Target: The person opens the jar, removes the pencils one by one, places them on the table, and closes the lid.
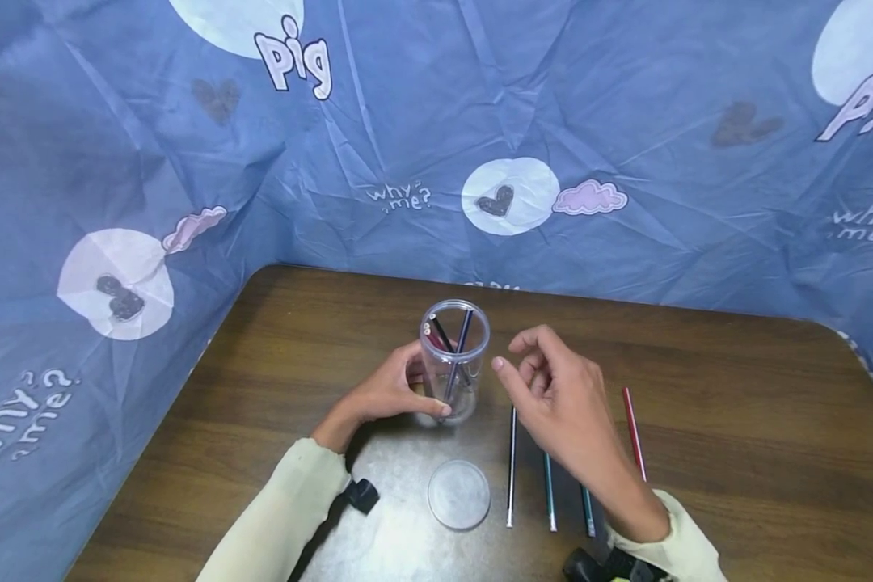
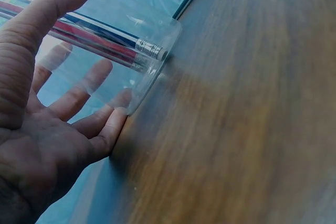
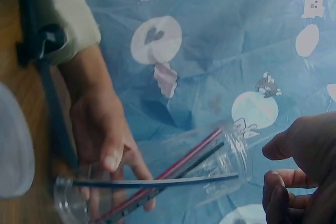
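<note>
While the left hand (image 1: 389,392) holds the jar (image 1: 461,394) near the middle of the desk (image 1: 742,404), the right hand (image 1: 562,392) hangs just off the jar's right side, near the rim. Left grip: wrapped round the clear wall, thumb across the near side, fingers behind. Right grip: loosely spread, fingers bent, thumb tip and forefinger apart. Jar upright, uncovered at the top; pencils (image 1: 465,330) inside lean and cross, dark blue, black and red among them. Lid (image 1: 458,495) flat on the desk, nearer the person than the jar. Right of it, roughly parallel: black pencil (image 1: 512,469), teal pencil (image 1: 549,493), second teal pencil (image 1: 588,511), both teal ones running up to the right hand. Red pencil (image 1: 632,428) farther right, lower end meeting the sleeve (image 1: 684,533). Blue printed cloth (image 1: 407,105) behind.
</note>
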The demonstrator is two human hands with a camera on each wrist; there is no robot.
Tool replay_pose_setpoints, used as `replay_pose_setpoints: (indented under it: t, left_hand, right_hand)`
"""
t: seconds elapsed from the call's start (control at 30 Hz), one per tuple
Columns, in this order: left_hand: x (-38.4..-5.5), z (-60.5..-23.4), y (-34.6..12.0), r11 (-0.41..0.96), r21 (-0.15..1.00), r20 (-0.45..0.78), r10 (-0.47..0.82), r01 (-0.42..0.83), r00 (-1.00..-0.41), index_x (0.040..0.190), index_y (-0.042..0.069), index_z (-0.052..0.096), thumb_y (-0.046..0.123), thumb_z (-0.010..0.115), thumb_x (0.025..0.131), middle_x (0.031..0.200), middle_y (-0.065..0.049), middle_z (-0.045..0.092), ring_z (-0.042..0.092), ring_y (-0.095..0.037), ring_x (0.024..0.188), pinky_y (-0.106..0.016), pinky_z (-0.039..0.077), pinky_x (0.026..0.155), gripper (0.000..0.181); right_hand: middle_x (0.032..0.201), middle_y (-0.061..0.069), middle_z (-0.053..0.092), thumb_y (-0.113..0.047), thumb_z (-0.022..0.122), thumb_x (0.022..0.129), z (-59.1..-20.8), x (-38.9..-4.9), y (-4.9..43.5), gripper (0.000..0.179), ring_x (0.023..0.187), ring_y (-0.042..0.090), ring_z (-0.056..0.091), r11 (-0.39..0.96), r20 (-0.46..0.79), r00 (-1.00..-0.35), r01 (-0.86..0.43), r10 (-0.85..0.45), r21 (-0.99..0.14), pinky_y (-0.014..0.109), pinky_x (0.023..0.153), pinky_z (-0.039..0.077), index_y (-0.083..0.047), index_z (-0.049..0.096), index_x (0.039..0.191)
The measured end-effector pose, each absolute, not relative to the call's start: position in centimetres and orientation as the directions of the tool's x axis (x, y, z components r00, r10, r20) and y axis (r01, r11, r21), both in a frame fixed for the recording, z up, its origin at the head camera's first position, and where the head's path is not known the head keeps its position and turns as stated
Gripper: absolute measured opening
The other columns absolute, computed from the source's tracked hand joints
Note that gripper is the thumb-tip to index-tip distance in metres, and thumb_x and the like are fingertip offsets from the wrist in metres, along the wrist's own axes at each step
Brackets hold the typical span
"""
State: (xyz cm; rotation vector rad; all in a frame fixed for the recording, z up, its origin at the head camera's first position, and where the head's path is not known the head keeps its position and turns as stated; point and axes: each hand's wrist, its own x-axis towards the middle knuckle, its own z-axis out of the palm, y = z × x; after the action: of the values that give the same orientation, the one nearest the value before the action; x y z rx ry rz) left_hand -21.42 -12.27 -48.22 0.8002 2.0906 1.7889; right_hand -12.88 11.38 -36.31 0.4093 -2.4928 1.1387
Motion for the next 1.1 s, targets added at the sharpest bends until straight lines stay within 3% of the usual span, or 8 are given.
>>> replay_pose_setpoints:
  t: [0.3,0.57,0.77,1.1]
  left_hand:
    - [-21.4,-48.2,-12.4,0.086,0.97,0.139,0.574,0.228,-0.807,0.135,0.003,0.053,0.0,0.088,0.066,0.124,-0.012,0.065,0.064,-0.026,0.109,-0.04,0.052,0.098,0.077]
    - [-21.5,-48.4,-12.4,0.03,0.972,0.17,0.595,0.233,-0.786,0.135,0.002,0.052,-0.002,0.087,0.07,0.121,-0.013,0.066,0.065,-0.027,0.107,-0.04,0.054,0.096,0.075]
    - [-21.5,-48.4,-12.5,0.029,0.97,0.175,0.604,0.24,-0.778,0.138,0.004,0.05,-0.002,0.086,0.071,0.122,-0.011,0.065,0.064,-0.028,0.109,-0.04,0.054,0.097,0.077]
    - [-21.6,-48.5,-12.6,0.029,0.968,0.182,0.602,0.249,-0.777,0.134,0.006,0.053,0.0,0.088,0.07,0.12,-0.01,0.066,0.065,-0.026,0.106,-0.041,0.055,0.094,0.073]
  right_hand:
    - [0.054,-0.006,0.051,-0.017,0.071,0.092,-35.5,-13.8,9.1,0.014,0.046,0.011,0.046,0.492,0.294,-0.944,-0.329,-0.15,-0.806,0.025,0.042,0.036,-0.015,0.069,0.105]
    - [0.048,-0.007,0.058,-0.024,0.063,0.097,-35.4,-13.5,6.8,0.035,0.04,0.013,0.054,0.465,0.106,-0.958,-0.224,-0.267,-0.857,0.027,0.035,0.035,-0.012,0.062,0.13]
    - [0.05,-0.005,0.061,-0.022,0.059,0.1,-35.5,-13.6,6.0,0.037,0.037,0.015,0.056,0.427,0.055,-0.962,-0.171,-0.269,-0.888,0.032,0.035,0.047,-0.011,0.059,0.135]
    - [0.05,-0.005,0.061,-0.025,0.056,0.101,-35.5,-14.0,5.7,0.034,0.036,0.016,0.056,0.418,0.063,-0.957,-0.182,-0.283,-0.89,0.032,0.036,0.047,-0.009,0.061,0.131]
